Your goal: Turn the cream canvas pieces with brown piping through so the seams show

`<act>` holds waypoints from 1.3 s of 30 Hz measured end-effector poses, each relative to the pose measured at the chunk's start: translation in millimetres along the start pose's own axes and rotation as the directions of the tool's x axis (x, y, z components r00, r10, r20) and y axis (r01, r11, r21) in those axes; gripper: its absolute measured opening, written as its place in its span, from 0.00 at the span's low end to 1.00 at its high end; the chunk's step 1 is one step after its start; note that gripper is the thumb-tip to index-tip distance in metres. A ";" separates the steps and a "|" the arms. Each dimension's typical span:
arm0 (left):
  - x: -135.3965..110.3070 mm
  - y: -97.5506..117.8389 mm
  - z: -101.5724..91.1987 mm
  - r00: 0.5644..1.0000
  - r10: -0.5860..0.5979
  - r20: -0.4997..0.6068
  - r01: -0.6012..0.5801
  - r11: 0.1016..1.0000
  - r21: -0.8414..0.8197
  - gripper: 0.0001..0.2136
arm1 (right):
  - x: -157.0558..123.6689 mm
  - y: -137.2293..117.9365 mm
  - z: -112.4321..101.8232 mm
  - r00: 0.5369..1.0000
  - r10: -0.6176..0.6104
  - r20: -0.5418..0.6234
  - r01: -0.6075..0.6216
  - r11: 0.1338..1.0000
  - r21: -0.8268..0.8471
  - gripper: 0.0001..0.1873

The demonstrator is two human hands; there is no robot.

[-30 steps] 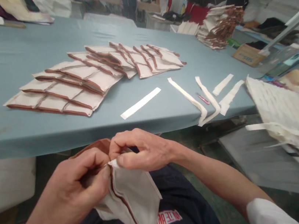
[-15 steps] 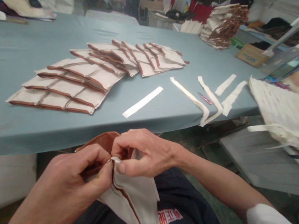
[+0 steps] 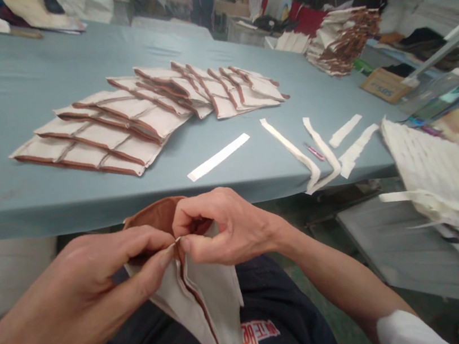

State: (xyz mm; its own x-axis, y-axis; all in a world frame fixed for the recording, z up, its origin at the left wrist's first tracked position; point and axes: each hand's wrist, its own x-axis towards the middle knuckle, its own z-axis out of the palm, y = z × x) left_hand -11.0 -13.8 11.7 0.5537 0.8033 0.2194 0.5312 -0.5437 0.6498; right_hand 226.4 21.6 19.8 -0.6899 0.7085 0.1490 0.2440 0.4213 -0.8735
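Observation:
Over my lap hangs a cream fabric pouch with a brown lining and a brown-edged seam running down its middle. My left hand pinches its top edge between thumb and forefinger. Right beside it, my right hand pinches the same edge, fingertips almost meeting the left ones. The brown inside of the pouch shows behind my fingers. On the table ahead lie several similar cream pieces with brown edges, overlapping in a fanned row.
The blue-green table spans the front. On it lie a white strip, several bent cream strips and a small pink tool. A cardboard box and a fabric stack stand at the right, beyond a pale panel.
Both hands have shifted slightly up, still pinching the pouch's top edge. The left fingers are straighter, and the pouch's upper edge has turned a little. The things on the table have not moved.

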 end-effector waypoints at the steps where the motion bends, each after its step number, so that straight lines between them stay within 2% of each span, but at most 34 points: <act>1: -1.0 -2.5 -0.5 0.999 0.032 -0.005 -0.032 0.999 0.027 0.09 | 0.3 1.6 0.7 1.000 0.010 -0.007 -0.009 1.000 0.022 0.03; 8: -5.6 -11.1 3.9 0.965 0.252 -0.067 -0.222 0.929 0.296 0.11 | 0.0 9.7 15.3 0.988 -0.047 -0.147 0.049 0.999 0.014 0.03; 11: -0.9 -4.0 3.6 0.957 0.266 -0.115 -0.223 0.929 0.294 0.10 | -0.9 7.2 20.1 0.983 -0.043 -0.178 0.047 0.999 0.020 0.03; 13: 3.5 1.8 4.0 0.969 0.190 -0.159 -0.163 0.973 0.165 0.10 | 0.5 7.0 21.9 0.984 -0.047 -0.173 0.058 0.997 0.057 0.02; 15: 7.5 4.8 7.2 0.985 0.010 -0.171 -0.023 0.997 -0.076 0.11 | 3.4 9.2 23.1 0.987 -0.070 -0.142 0.086 0.990 0.111 0.02; 17: 10.2 3.5 14.1 0.968 -0.180 -0.173 0.127 0.952 -0.279 0.12 | 6.3 13.2 23.7 0.988 -0.095 -0.121 0.113 0.983 0.144 0.02; 19: 11.1 -0.9 22.6 0.936 -0.297 -0.189 0.211 0.904 -0.372 0.11 | 7.0 17.2 23.6 0.989 -0.093 -0.113 0.109 0.984 0.144 0.02; 21: 10.2 -5.9 29.5 0.927 -0.326 -0.186 0.234 0.889 -0.395 0.10 | 4.6 19.7 22.7 0.992 -0.059 -0.115 0.074 0.990 0.124 0.02; 24: 7.3 -9.8 31.5 0.933 -0.342 -0.112 0.267 0.867 -0.421 0.15 | -1.2 20.1 20.9 0.994 0.002 -0.109 0.010 0.995 0.103 0.01; 28: 6.4 -7.4 22.1 0.933 -0.359 -0.006 0.323 0.846 -0.425 0.20 | -2.3 21.0 19.9 0.997 0.044 -0.068 -0.033 0.987 0.155 0.03; 31: 6.6 -6.3 14.7 0.916 -0.392 0.088 0.389 0.808 -0.444 0.23 | 3.4 25.4 19.6 0.999 0.053 -0.013 -0.047 0.961 0.272 0.06; 36: -0.7 -13.2 14.5 0.871 -0.441 0.219 0.480 0.662 -0.576 0.24 | 15.3 26.3 16.6 0.993 -0.010 0.114 -0.041 0.896 0.442 0.11; 38: -4.4 -16.7 17.5 0.848 -0.487 0.210 0.498 0.595 -0.631 0.24 | 17.8 20.4 15.3 0.993 -0.022 0.119 -0.030 0.909 0.416 0.09; 39: -5.3 -18.0 18.7 0.833 -0.521 0.186 0.503 0.574 -0.646 0.25 | 18.2 16.5 15.0 0.997 -0.011 0.082 -0.020 0.929 0.369 0.06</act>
State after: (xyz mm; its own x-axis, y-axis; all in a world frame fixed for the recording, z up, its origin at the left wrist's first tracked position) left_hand -11.5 -12.8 -14.7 0.3034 0.9073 -0.2912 0.1696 0.2493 0.9535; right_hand 207.6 33.0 1.1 -0.7459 0.6551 0.1205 -0.0109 0.1689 -0.9856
